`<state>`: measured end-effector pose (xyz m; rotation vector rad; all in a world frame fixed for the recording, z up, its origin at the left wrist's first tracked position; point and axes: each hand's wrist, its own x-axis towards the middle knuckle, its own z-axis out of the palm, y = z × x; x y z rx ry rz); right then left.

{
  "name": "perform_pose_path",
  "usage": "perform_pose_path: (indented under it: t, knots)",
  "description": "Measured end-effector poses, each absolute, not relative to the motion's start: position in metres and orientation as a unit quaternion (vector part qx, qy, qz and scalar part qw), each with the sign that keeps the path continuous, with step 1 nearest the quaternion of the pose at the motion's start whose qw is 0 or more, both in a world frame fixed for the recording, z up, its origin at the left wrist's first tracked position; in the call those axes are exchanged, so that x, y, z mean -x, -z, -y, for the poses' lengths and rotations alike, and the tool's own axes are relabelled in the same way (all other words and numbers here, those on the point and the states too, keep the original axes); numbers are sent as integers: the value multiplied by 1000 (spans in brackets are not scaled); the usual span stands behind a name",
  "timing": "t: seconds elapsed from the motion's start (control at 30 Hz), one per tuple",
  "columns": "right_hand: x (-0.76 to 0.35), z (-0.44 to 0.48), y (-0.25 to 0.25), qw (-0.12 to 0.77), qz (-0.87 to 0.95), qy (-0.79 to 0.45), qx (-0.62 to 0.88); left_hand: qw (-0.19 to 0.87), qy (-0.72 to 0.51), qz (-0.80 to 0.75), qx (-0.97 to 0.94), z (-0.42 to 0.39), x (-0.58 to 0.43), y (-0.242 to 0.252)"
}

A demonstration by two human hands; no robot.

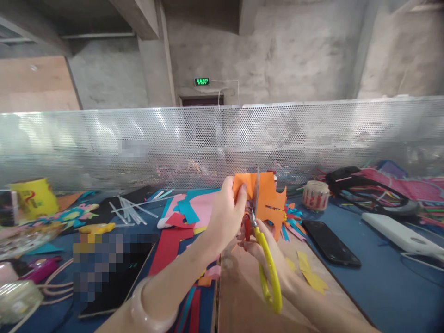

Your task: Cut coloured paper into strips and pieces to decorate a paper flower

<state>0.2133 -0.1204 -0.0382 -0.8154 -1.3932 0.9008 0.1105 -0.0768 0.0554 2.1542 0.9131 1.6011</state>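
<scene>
We note the left hand [227,208] pinching the orange paper [267,189], raised above the brown board [239,296]. Our right hand [276,259] grips the yellow-handled scissors [261,238], one blade showing across the paper's front.

Scissors [267,266] above board [243,296], phone [331,243] right, jar [315,195] behind phone, partition [104,138] beyond

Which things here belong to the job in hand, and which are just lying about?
In the job:
orange paper, held in the left hand
scissors, held in the right hand

Apparently just lying about:
black phone on the right
white device beyond it
clear sticks
yellow tub
</scene>
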Motion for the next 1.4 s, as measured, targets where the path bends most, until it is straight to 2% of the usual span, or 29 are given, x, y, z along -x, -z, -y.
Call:
perform_pose_path:
  t: [1.0,1.4]
  knots:
    - [-216,114,48,612,603,-352,371,186,-555,-295,-755,76,-110,-53]
    - [-216,114,51,611,608,-349,367,161,-554,-304,-758,76,-110,-54]
